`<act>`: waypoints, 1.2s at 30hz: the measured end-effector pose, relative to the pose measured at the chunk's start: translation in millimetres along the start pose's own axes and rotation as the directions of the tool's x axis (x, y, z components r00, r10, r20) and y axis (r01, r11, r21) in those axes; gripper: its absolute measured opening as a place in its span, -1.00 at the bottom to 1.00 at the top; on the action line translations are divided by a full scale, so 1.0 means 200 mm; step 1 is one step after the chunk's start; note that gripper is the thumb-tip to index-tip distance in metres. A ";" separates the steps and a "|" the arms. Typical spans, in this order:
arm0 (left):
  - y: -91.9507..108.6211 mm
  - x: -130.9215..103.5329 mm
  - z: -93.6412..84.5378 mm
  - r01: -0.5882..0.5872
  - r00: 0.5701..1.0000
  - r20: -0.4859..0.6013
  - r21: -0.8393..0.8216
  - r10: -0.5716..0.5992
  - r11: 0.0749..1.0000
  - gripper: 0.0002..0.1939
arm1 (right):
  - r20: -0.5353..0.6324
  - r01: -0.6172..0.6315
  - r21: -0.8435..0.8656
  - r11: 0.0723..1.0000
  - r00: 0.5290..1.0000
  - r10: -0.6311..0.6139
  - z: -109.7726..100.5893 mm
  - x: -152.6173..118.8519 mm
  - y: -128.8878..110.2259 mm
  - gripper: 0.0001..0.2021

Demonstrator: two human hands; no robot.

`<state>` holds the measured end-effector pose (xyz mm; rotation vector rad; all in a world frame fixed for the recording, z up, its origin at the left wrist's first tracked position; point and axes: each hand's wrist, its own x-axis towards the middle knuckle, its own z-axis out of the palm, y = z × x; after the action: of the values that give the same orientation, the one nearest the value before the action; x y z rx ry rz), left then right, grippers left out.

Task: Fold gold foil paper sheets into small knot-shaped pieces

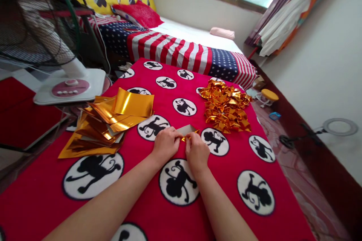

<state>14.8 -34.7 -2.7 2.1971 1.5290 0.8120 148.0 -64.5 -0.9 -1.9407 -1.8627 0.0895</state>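
Both my hands meet over a partly folded sheet of gold foil paper point(185, 131) on the red cloth. Its pale grey back faces up at the far side, and a gold edge shows near the fingers. My left hand point(166, 144) pinches the left part of the near edge. On the right part, my right hand point(196, 151) pinches with thumb and fingers. A loose stack of flat gold sheets point(132, 104) lies to the left. To the right is a heap of folded gold foil pieces point(226, 105).
The red cloth point(135, 196) with monkey prints covers the table. A white fan base point(70, 86) stands at the left beside the stack. Behind is a bed with a striped and starred cover point(169, 49). A yellow stool point(269, 95) stands on the floor at right.
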 end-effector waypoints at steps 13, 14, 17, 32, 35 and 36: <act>-0.04 -0.02 0.00 -0.121 0.992 -0.050 -0.063 0.118 0.991 -0.79 | 0.096 0.171 0.140 0.975 0.978 -0.185 -0.04 0.08 0.09 -0.86; -0.04 -0.03 -0.01 -0.151 0.987 -0.068 -0.043 0.148 0.988 -0.79 | 0.118 0.218 0.152 0.964 0.964 -0.237 -0.04 0.11 0.11 -0.85; -0.02 -0.04 -0.04 -0.253 0.961 -0.111 0.034 0.255 0.967 -0.77 | 0.167 0.363 0.203 0.909 0.902 -0.398 -0.05 0.21 0.18 -0.84; -0.01 -0.05 -0.06 -0.363 0.931 0.093 0.150 0.353 0.919 -0.77 | 0.047 -0.034 0.144 0.989 0.998 0.028 -0.01 0.17 0.10 -0.94; 0.01 -0.07 -0.06 -0.351 0.936 0.102 0.188 0.337 0.918 -0.78 | -0.005 -0.018 0.165 0.986 1.000 0.019 -0.01 0.11 0.05 -0.90; 0.01 -0.07 -0.06 -0.347 0.937 0.102 0.199 0.333 0.916 -0.79 | -0.008 0.007 0.182 0.983 1.000 -0.005 -0.01 0.09 0.04 -0.88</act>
<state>5.9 -49.2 4.1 2.6714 1.2688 0.6882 157.4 -47.0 1.9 -1.8089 -1.7889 0.2419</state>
